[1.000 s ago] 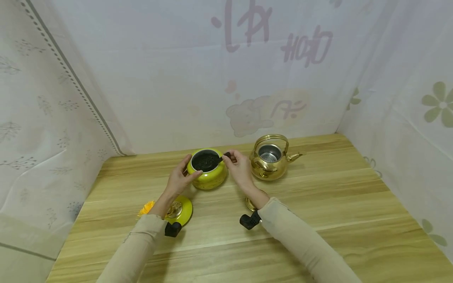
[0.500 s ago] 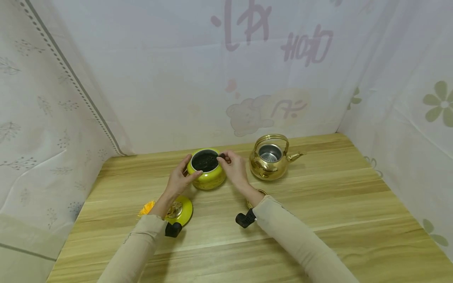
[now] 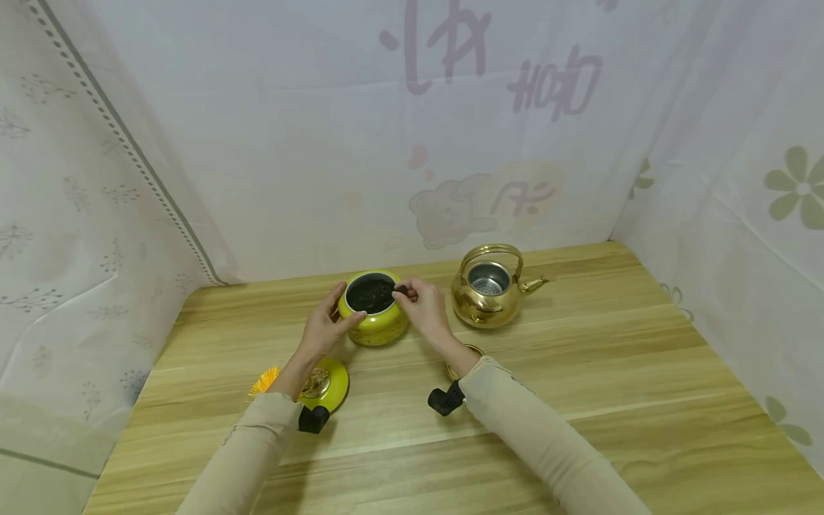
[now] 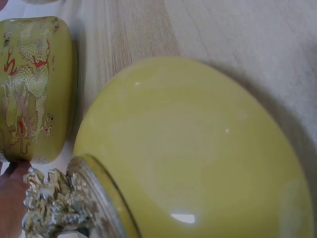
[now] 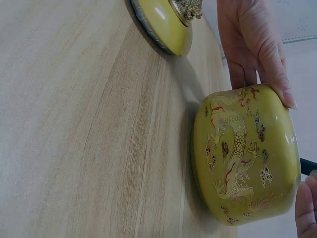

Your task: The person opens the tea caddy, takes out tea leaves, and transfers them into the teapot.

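Note:
A yellow jar [image 3: 378,332] with a dragon pattern stands uncovered on the table, dark leaf-like contents [image 3: 370,293] inside. My left hand [image 3: 322,329] grips its left side, thumb at the near rim and fingers around the far side; the right wrist view shows that hand [image 5: 255,44] against the jar wall [image 5: 242,153]. At the right rim my right hand [image 3: 425,311] pinches a dark utensil [image 3: 402,290], whose lower end cannot be made out in the jar. In the right wrist view a short dark piece of the utensil [image 5: 308,166] shows beside the fingers.
A gold kettle [image 3: 487,309] with a raised handle and strainer stands open, right of the jar. The yellow lid [image 3: 337,386] with a gold knob and orange tassel [image 3: 265,381] lies near my left wrist. A small gold lid [image 3: 453,372] is partly under my right wrist.
My right hand has moved slightly left, closer to the jar's opening, and less of the dark utensil shows. The left hand keeps its grip on the jar.

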A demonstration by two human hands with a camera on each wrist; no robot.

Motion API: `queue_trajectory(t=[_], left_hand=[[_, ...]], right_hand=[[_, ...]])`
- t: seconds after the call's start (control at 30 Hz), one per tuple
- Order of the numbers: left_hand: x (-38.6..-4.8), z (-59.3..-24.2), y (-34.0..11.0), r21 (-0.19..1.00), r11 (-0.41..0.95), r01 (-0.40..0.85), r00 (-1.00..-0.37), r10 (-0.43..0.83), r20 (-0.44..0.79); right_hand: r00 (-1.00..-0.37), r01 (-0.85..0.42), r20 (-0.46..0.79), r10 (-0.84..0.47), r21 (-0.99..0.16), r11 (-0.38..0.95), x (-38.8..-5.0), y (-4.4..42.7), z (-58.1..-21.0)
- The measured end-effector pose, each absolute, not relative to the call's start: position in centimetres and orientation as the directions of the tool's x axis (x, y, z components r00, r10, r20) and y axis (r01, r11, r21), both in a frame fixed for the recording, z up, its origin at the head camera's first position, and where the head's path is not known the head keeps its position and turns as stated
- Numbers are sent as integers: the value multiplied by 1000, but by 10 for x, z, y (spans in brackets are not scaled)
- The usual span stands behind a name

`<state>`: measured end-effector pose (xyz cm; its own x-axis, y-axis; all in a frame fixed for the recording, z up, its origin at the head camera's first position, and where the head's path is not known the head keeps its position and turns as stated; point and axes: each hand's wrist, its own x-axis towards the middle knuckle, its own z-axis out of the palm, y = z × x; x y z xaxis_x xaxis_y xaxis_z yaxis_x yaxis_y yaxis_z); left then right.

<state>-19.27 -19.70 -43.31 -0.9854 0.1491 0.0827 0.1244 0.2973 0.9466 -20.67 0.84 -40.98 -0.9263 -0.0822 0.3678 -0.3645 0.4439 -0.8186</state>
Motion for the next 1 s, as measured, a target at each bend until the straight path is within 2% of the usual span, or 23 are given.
queue_trajectory(t=[0.27, 0.7, 1.0], left_hand=[[-193, -435, -197, 948, 290, 128, -985, 152, 87], [-193, -432, -197, 947, 299, 119, -987, 141, 79], [-194, -434, -198, 948, 294, 125, -986, 142, 86]], right_hand=[[-917, -390, 375, -132, -783, 484, -207, 8, -416], [-918, -390, 374, -134, -781, 487, -209, 3, -420], [-939, -331, 336, -67, -839, 431, -207, -1, -423]])
